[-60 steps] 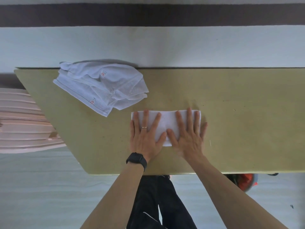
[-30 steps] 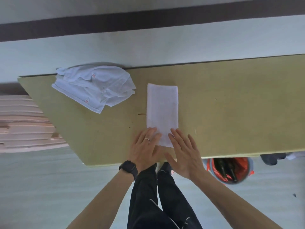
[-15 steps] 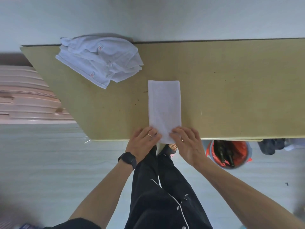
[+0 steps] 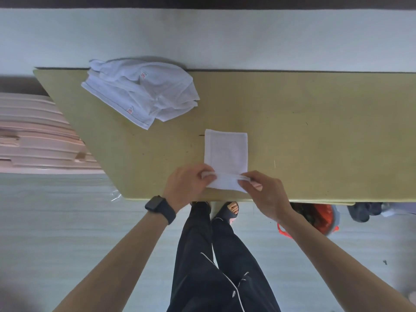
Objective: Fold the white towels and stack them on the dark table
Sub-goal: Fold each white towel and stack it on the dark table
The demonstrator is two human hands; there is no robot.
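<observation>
A pale grey-white floor (image 4: 67,233) fills the room at six o'clock, and the same pale tone runs beyond the far edge of the surface at twelve o'clock, closed off by a dark band along the top of the view. The olive-yellow flat surface (image 4: 315,131) stretches across the middle from nine to three o'clock, with its left end cut at a slant. A pink ribbed plastic object (image 4: 33,136) sits beside that slanted end at nine o'clock. The person's dark trousers with white piping (image 4: 213,266) stand at six o'clock. A red-orange bucket (image 4: 324,219) shows under the near edge of the surface at four o'clock.

A crumpled pile of white towels with small red labels (image 4: 141,91) lies on the surface at its far left, reaching the far edge. The folded white rectangular towel (image 4: 226,149) lies well apart from the pile, at four o'clock from it, with its long side pointing from six to twelve o'clock and its near end close to the near edge of the surface.

The left grip (image 4: 189,183) pinches the towel's near left corner at seven o'clock, and the right grip (image 4: 263,190) pinches the near right corner at five o'clock. Between them the near end is raised into a narrow ridge. A black smartwatch (image 4: 159,207) is on the left wrist.
</observation>
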